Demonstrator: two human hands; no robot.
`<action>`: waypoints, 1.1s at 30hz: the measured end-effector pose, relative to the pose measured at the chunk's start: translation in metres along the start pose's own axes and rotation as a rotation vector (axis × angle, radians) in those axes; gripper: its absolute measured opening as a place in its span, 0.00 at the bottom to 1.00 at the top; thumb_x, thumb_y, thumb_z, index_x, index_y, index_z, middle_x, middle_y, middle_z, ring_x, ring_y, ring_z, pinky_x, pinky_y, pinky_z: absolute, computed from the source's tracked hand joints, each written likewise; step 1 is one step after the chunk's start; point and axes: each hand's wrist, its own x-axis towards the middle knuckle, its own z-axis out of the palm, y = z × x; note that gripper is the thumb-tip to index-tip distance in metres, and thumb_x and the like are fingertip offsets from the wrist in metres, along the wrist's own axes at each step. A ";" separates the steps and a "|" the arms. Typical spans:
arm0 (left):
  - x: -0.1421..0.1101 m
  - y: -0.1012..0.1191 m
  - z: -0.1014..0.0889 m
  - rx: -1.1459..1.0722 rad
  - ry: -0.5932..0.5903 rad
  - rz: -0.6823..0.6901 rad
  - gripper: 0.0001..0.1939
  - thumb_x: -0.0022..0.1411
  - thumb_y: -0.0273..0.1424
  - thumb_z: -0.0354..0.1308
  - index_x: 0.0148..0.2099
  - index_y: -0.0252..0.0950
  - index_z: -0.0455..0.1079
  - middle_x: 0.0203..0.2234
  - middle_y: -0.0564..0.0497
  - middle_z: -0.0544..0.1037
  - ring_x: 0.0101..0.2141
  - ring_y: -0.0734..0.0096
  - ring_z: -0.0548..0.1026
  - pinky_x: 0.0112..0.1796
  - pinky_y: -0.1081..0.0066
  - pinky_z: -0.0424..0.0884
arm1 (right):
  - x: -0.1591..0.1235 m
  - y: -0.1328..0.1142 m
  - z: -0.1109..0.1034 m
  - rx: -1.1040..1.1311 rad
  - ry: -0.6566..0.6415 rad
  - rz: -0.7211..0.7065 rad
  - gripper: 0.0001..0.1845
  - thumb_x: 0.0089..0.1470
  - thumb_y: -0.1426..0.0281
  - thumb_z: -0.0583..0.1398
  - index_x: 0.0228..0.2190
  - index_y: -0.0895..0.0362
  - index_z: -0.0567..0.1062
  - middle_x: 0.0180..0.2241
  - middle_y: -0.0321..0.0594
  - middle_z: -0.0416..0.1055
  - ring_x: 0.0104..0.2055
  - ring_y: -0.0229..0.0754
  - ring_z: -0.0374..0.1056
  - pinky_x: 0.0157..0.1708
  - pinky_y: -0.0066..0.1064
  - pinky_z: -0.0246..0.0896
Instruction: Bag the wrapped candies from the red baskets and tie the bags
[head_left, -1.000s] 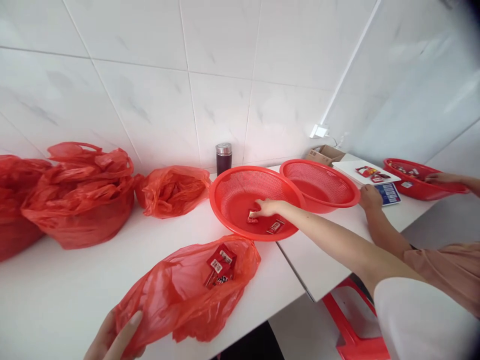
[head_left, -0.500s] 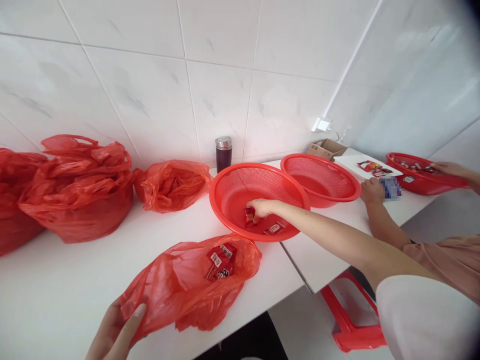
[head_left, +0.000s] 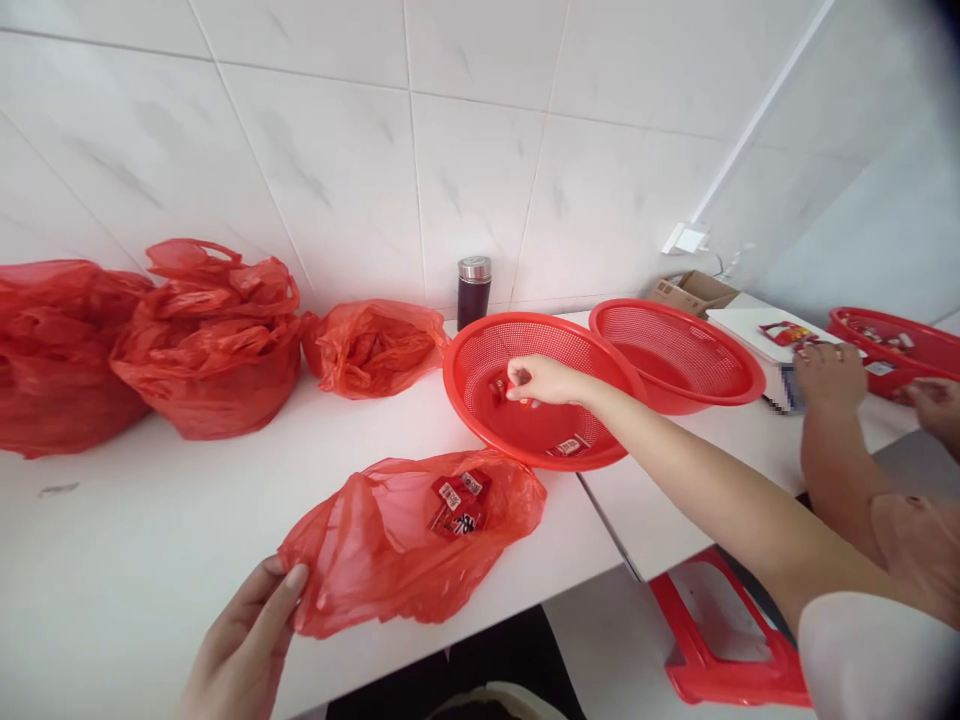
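Observation:
My right hand (head_left: 541, 380) hovers over the near red basket (head_left: 480, 400) with a small red packet (head_left: 504, 388) pinched in its fingers. One more packet (head_left: 570, 446) lies on the basket floor. My left hand (head_left: 244, 640) grips the edge of a flat red plastic bag (head_left: 390, 560) on the white counter. Several red packets (head_left: 459, 503) show through the bag near its far end.
A second red basket (head_left: 679, 350) sits to the right, a dark flask (head_left: 473, 290) behind. Three full red bags (head_left: 210, 340) line the tiled wall. Another person's hands (head_left: 829, 375) work at the far right by a third basket (head_left: 892, 340). A red stool (head_left: 720, 640) stands below.
My right hand picked a packet off the basket floor and lifted it. The view shifted left, and my left hand drew the bag edge up slightly.

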 end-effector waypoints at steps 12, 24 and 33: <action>-0.007 0.000 0.016 -0.007 -0.061 -0.031 0.23 0.46 0.43 0.70 0.43 0.42 0.73 0.44 0.52 0.79 0.45 0.60 0.75 0.33 0.77 0.73 | 0.060 0.007 0.022 -0.220 0.063 -0.038 0.34 0.49 0.75 0.65 0.57 0.52 0.63 0.51 0.48 0.67 0.48 0.48 0.67 0.45 0.32 0.61; -0.009 -0.003 0.000 -0.132 -0.074 -0.004 0.15 0.48 0.39 0.70 0.36 0.38 0.73 0.33 0.53 0.78 0.31 0.71 0.73 0.32 0.78 0.73 | 0.050 -0.004 0.004 -0.107 0.122 -0.126 0.09 0.55 0.80 0.57 0.38 0.59 0.72 0.43 0.45 0.73 0.41 0.40 0.70 0.38 0.29 0.64; -0.014 0.014 0.025 -0.305 -0.035 0.015 0.15 0.44 0.36 0.72 0.33 0.38 0.73 0.24 0.56 0.74 0.24 0.77 0.69 0.26 0.79 0.70 | -0.045 -0.104 0.074 -0.079 -0.311 -0.699 0.15 0.55 0.79 0.54 0.39 0.54 0.76 0.41 0.40 0.73 0.39 0.38 0.69 0.37 0.28 0.62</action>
